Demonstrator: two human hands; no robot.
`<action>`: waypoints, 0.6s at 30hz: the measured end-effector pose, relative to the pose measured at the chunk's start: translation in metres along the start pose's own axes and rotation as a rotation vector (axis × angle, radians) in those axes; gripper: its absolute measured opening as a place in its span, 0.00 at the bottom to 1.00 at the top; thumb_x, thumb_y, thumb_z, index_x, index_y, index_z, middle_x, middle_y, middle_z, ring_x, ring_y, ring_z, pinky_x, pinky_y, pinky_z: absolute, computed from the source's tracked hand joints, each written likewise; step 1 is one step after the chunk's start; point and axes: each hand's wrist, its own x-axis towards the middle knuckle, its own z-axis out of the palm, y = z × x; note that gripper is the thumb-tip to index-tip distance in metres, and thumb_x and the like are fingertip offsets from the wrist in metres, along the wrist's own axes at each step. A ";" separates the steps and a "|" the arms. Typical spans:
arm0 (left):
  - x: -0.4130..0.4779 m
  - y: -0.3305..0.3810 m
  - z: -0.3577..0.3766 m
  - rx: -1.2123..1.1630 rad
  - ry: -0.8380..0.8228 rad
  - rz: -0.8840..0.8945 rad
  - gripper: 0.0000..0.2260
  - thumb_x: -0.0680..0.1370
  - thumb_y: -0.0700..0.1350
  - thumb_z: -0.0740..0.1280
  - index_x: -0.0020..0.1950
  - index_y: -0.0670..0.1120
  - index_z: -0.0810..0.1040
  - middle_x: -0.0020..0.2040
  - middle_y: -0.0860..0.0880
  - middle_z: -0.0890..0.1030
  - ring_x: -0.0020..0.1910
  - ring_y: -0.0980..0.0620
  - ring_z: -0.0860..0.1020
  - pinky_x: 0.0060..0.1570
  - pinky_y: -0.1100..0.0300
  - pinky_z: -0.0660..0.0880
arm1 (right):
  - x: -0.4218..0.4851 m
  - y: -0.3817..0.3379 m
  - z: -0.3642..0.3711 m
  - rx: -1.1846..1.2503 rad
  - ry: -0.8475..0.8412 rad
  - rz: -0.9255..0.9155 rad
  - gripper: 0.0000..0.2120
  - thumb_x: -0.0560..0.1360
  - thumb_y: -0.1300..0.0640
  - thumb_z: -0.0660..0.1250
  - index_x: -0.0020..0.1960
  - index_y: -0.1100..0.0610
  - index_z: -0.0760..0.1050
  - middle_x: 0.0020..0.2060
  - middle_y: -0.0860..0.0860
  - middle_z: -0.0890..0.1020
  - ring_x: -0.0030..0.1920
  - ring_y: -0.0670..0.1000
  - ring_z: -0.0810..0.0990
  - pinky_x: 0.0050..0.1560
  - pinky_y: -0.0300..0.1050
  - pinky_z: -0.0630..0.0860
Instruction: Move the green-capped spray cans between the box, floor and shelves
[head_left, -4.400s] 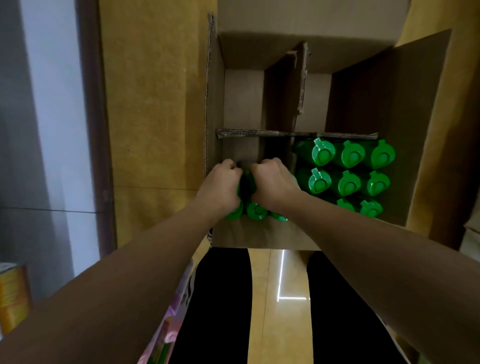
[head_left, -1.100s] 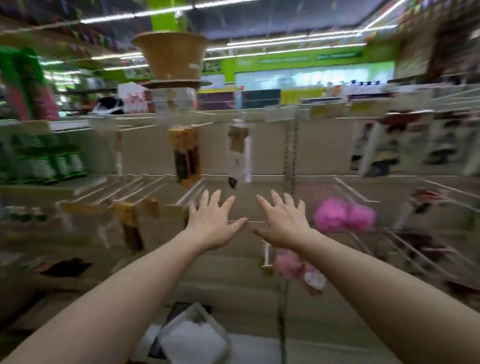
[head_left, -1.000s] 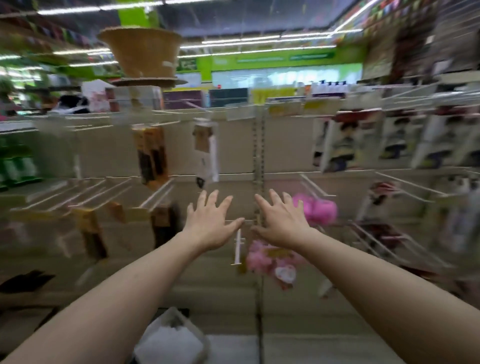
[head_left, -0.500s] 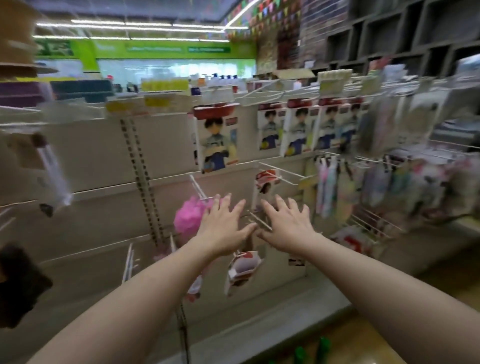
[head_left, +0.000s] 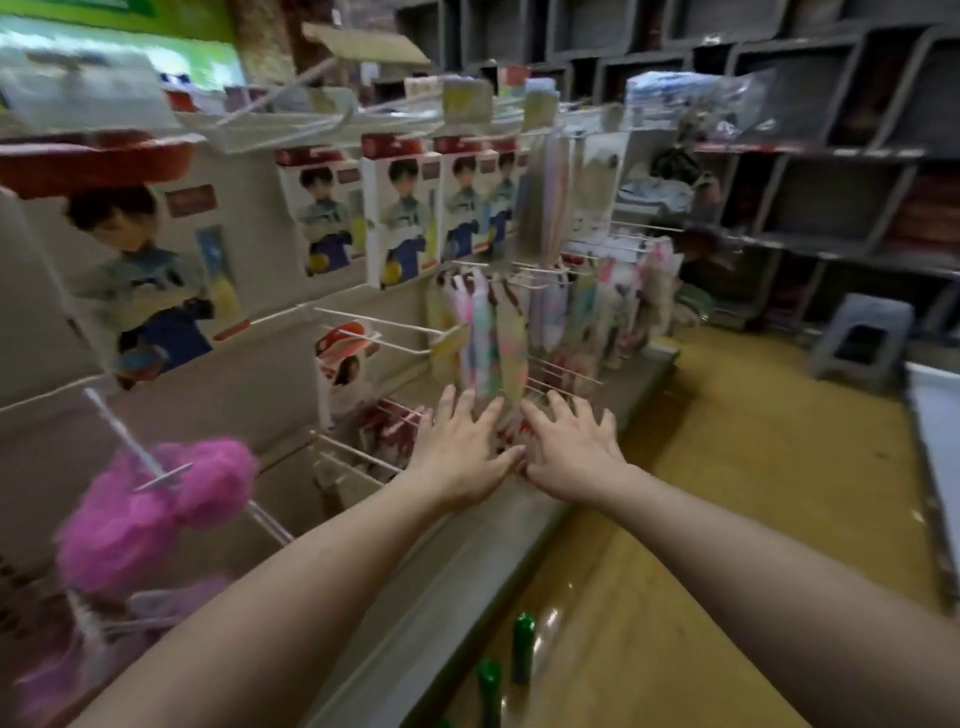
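Two hands mid-frame, fingers spread, holding nothing: left hand (head_left: 457, 452), right hand (head_left: 569, 449), thumbs nearly touching. Pastel packs (head_left: 498, 338) hang just above fingertips, blurred. Pink puffs (head_left: 150, 514) lower left, smeared. Green bottles (head_left: 522, 647) at bottom edge, partly cut off.

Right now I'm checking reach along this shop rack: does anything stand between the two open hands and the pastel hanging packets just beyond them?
Nothing visible does. The left hand and right hand hover spread, holding nothing, and the pastel packets hang right past the fingertips. Bare wire pegs jut out beside the packets, not across the way.
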 end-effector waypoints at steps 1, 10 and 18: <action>0.007 0.001 0.007 -0.003 -0.016 0.024 0.35 0.79 0.70 0.54 0.82 0.57 0.51 0.83 0.46 0.49 0.81 0.43 0.44 0.78 0.42 0.48 | 0.001 0.005 0.005 -0.007 -0.016 0.025 0.37 0.78 0.35 0.59 0.81 0.44 0.48 0.81 0.56 0.52 0.79 0.64 0.50 0.74 0.70 0.49; 0.048 0.016 0.053 -0.042 -0.103 0.106 0.35 0.79 0.70 0.52 0.82 0.56 0.50 0.83 0.48 0.47 0.81 0.45 0.42 0.79 0.42 0.46 | 0.016 0.043 0.031 0.004 -0.077 0.188 0.40 0.77 0.33 0.60 0.82 0.44 0.48 0.81 0.55 0.52 0.79 0.63 0.50 0.76 0.70 0.49; 0.095 0.036 0.089 -0.043 -0.148 0.098 0.36 0.79 0.71 0.51 0.82 0.56 0.49 0.83 0.48 0.46 0.81 0.44 0.43 0.79 0.40 0.46 | 0.052 0.094 0.054 0.027 -0.106 0.214 0.43 0.76 0.31 0.62 0.82 0.45 0.47 0.81 0.55 0.51 0.80 0.63 0.49 0.76 0.70 0.48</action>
